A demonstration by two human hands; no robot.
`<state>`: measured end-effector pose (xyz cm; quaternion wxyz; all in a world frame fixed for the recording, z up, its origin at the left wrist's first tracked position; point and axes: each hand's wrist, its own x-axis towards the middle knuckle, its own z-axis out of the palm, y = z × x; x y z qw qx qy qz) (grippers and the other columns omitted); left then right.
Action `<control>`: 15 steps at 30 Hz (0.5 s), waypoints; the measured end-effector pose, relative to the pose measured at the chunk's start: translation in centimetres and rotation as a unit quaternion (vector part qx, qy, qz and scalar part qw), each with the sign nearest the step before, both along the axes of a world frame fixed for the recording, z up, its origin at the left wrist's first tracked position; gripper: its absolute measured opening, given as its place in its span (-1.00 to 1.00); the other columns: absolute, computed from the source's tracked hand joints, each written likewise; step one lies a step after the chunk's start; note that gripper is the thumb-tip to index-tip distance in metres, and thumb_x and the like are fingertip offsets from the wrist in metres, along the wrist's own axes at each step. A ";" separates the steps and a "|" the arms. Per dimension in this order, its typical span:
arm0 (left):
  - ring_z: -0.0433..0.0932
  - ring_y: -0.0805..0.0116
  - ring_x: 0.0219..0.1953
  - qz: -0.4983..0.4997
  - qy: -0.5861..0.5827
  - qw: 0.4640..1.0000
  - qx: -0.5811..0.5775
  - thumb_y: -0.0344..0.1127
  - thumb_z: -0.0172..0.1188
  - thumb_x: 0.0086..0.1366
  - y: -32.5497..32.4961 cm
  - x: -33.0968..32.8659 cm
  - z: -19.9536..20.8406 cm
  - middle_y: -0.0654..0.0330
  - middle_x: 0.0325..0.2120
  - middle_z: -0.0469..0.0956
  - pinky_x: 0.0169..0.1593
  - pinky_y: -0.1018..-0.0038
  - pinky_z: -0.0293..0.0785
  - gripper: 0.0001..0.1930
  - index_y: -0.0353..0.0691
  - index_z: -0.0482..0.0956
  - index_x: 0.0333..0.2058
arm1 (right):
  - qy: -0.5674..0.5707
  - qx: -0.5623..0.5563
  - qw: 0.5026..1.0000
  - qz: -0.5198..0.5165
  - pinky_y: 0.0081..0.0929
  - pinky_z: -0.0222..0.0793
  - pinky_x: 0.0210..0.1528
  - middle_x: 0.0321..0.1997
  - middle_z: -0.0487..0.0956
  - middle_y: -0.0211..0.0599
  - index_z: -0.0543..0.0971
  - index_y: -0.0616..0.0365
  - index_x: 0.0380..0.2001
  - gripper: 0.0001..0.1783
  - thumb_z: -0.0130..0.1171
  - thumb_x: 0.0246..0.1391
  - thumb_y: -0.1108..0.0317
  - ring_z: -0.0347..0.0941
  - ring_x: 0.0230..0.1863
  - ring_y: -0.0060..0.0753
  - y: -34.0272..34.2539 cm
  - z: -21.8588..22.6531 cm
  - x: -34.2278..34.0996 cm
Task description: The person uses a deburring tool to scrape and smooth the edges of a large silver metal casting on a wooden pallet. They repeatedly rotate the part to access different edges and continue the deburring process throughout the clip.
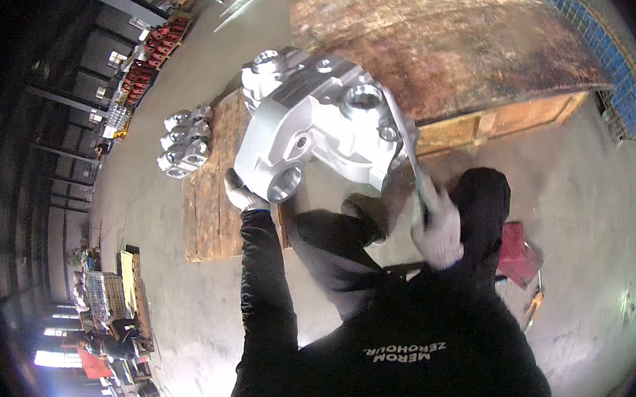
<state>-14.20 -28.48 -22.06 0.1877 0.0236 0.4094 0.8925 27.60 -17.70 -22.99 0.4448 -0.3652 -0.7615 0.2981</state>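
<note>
That casting (322, 119) looks heavy and stiff, best held at its near end: left hand (244, 196) touching there, fingers' closure unclear, right hand (437, 233) gripping a tool (407, 140)!

Bright windows (58, 359) glow beyond a broad grey floor (137, 204).

Left gloved hand (243, 196) touches lower-left end of silver metal part (275, 133); right gloved hand (439, 233) grips long thin tool (404, 134) at part's right edge.
</note>
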 end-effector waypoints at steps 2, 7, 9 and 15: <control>0.56 0.09 0.11 0.028 0.024 0.999 -0.019 -0.03 0.03 0.46 1.0 2.2 -0.4 0.10 0.09 0.59 0.24 0.19 0.44 -0.51 -0.31 0.55 0.13 | 0.046 0.043 0.998 -0.025 -0.09 0.61 -0.32 -0.27 0.63 0.23 0.51 0.06 0.24 -0.51 0.21 0.23 0.43 0.63 -0.35 0.23 3.6 0.7 -2.1; 0.58 0.05 0.14 0.064 0.060 0.996 -0.032 -0.01 0.02 0.41 -1.8 0.4 -5.1 0.05 0.13 0.58 0.25 0.10 0.48 -0.46 -0.33 0.53 0.15 | 0.050 0.001 0.999 -0.008 -0.12 0.53 0.12 -0.08 0.65 0.21 0.51 0.13 0.26 -0.51 0.15 0.25 0.48 0.64 -0.01 0.19 0.5 -0.6 0.0; 0.57 0.01 0.16 0.022 0.024 0.999 -0.020 0.03 0.01 0.40 -0.4 3.2 -4.6 0.04 0.14 0.58 0.27 0.08 0.48 -0.42 -0.33 0.53 0.16 | 0.064 -0.073 0.995 0.011 -0.13 0.53 0.14 -0.01 0.64 0.23 0.53 0.14 0.24 -0.54 0.13 0.27 0.48 0.62 0.02 0.20 0.7 0.3 0.9; 0.58 0.02 0.11 0.038 0.018 0.999 -0.025 -0.01 0.00 0.41 0.6 4.3 -7.2 0.05 0.08 0.59 0.21 0.08 0.50 -0.46 -0.33 0.52 0.14 | 0.079 -0.224 0.969 0.062 -0.38 0.39 0.22 0.15 0.61 0.04 0.44 0.29 0.31 -0.52 0.06 0.34 0.52 0.53 0.19 -0.25 3.6 0.1 1.4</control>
